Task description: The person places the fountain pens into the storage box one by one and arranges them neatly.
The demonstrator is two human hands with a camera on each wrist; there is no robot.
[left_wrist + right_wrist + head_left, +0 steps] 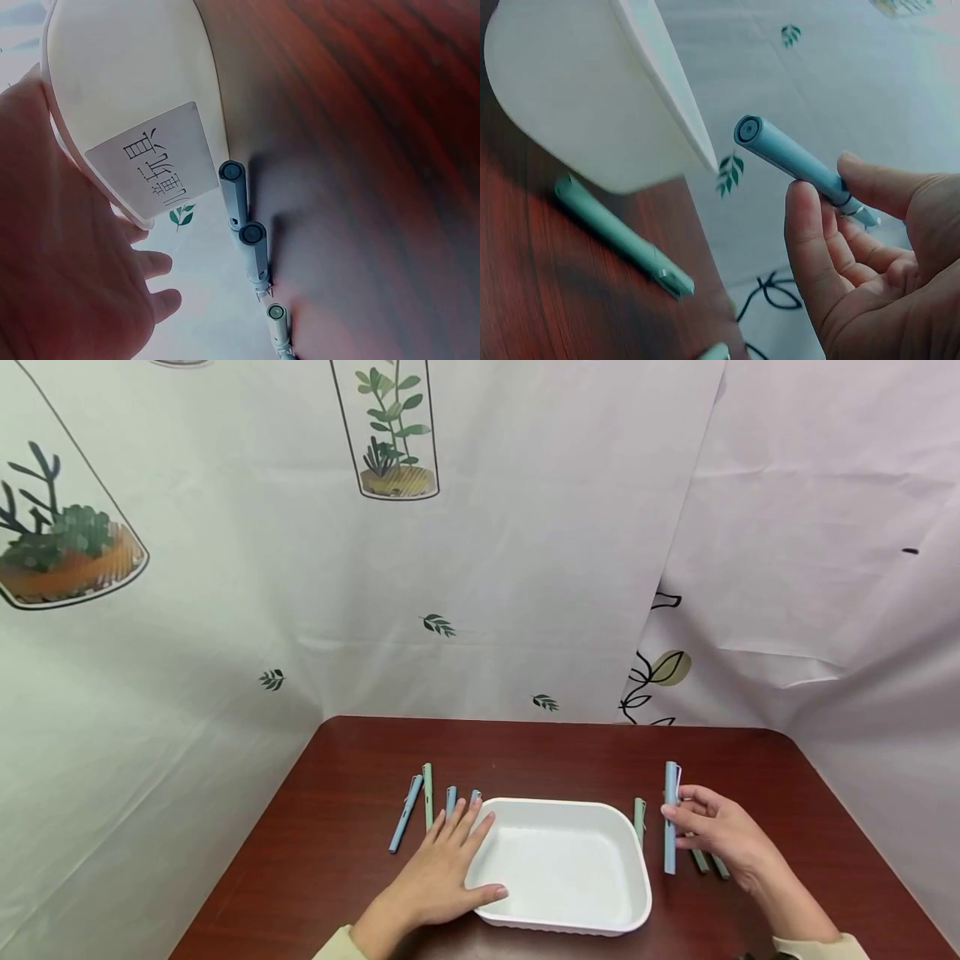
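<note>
My right hand [723,835] pinches a light blue pen [670,852] between thumb and fingers, above the table to the right of a white tray [558,881]. In the right wrist view the held pen [791,154] points its round end toward the camera. Straight and spread, the fingers of my left hand [442,881] lie over the tray's left rim, with the thumb reaching across the near left corner. Inside, the tray's white floor shows bare. A printed label [154,161] is on its outer wall in the left wrist view.
Left of the tray lie a blue pen [406,814], a green pen [428,793] and two more blue pens [451,798], partly hidden by my left hand. A green pen [639,817] lies by the tray's right side; two others [699,860] lie under my right hand. Patterned cloth hangs behind the brown table [555,756].
</note>
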